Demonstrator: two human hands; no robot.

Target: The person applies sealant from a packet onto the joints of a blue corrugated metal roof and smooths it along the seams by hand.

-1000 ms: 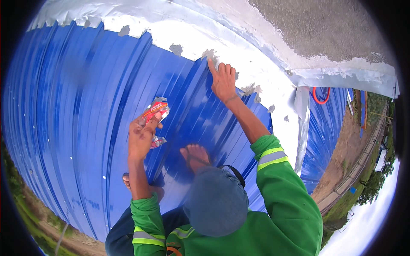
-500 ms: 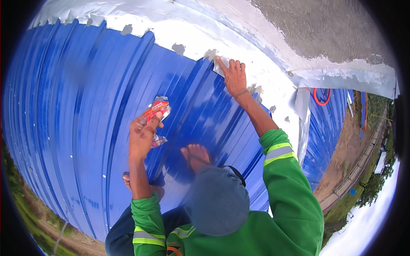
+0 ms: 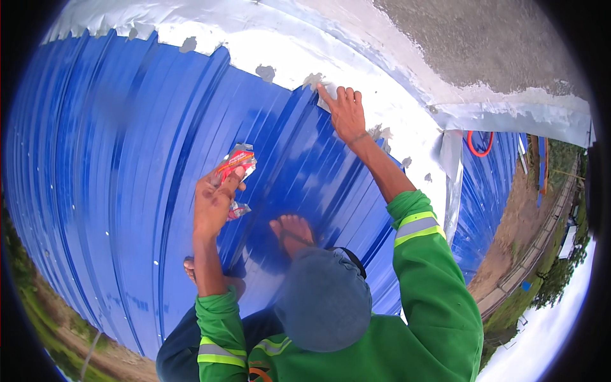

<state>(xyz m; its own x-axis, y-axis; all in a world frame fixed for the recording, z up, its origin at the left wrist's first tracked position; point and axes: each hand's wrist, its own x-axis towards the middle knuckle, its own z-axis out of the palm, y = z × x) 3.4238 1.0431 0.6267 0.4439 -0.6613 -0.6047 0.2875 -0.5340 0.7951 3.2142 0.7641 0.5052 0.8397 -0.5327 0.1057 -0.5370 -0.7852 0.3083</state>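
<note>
My left hand (image 3: 213,202) is closed around a crumpled red and silver foil packet (image 3: 240,160), its thumb pressed on the front. The packet is held above the blue ribbed metal roof sheet (image 3: 210,114). My right hand (image 3: 348,116) holds nothing. Its index finger is stretched out and touches a smear of grey sealant (image 3: 313,80) where the silver flashing (image 3: 369,83) meets a raised rib. The other fingers of that hand are bent a little over the flashing.
More grey patches (image 3: 265,73) dot the flashing's edge. A rough concrete surface (image 3: 477,44) rises beyond it. My bare foot (image 3: 294,232) in a thong sandal stands on the roof. A red hose loop (image 3: 480,153) lies at the right, with ground far below the roof edges.
My right hand has slid slightly left along the flashing edge, its fingertip now at the sealant's lower side. The left hand and packet have shifted a touch to the right.
</note>
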